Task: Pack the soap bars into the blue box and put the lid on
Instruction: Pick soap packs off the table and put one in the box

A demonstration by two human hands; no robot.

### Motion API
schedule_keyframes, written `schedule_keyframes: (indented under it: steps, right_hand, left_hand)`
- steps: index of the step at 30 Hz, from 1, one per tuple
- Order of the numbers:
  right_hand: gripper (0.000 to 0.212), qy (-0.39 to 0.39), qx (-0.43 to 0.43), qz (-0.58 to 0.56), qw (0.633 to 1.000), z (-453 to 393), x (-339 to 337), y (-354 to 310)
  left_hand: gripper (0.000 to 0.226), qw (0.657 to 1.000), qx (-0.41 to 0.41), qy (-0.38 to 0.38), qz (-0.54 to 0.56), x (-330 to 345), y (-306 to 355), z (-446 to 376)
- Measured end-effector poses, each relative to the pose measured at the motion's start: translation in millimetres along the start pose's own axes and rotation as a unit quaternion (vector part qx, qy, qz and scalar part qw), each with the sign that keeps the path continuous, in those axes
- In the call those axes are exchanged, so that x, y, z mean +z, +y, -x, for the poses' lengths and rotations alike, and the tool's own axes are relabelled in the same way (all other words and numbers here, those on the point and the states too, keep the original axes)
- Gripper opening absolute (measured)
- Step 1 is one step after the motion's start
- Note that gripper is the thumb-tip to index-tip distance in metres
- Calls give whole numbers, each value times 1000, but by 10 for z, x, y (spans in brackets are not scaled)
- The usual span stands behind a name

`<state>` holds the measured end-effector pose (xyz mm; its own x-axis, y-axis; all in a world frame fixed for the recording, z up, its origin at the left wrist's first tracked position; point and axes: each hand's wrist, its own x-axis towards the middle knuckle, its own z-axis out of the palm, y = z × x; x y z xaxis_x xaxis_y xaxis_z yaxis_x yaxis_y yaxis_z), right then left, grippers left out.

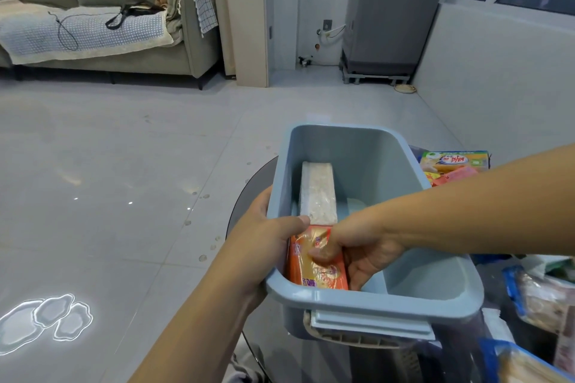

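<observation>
The blue box (348,137) stands open on a dark round table. My left hand (261,246) grips its left wall, thumb over the rim. Inside, a pale soap bar in clear wrap (318,193) lies along the left side toward the far end. My right hand (361,252) reaches down into the near part of the box and holds an orange-wrapped soap bar (314,267) against the left wall. More wrapped soap bars (451,165) lie on the table to the right of the box, partly hidden by my right forearm. A pale blue flat piece (370,325) shows under the box's near edge.
Plastic-wrapped packs (541,292) crowd the table at the lower right. The dark table edge (245,196) curves just left of the box; beyond it is grey tiled floor. A sofa (124,25) stands far left and a grey appliance (395,9) far back.
</observation>
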<state>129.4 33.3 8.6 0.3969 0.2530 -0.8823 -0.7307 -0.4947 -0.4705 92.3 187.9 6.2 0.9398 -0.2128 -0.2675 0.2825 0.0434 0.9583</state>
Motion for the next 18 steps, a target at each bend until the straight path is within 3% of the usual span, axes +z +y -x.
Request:
schedule_keyframes:
  steps: [18]
  right_hand:
    - [41,-12,74,3,997,-182,-99,-53]
  left_hand:
    - [49,1000,13,-10,15,-52,-65,-57]
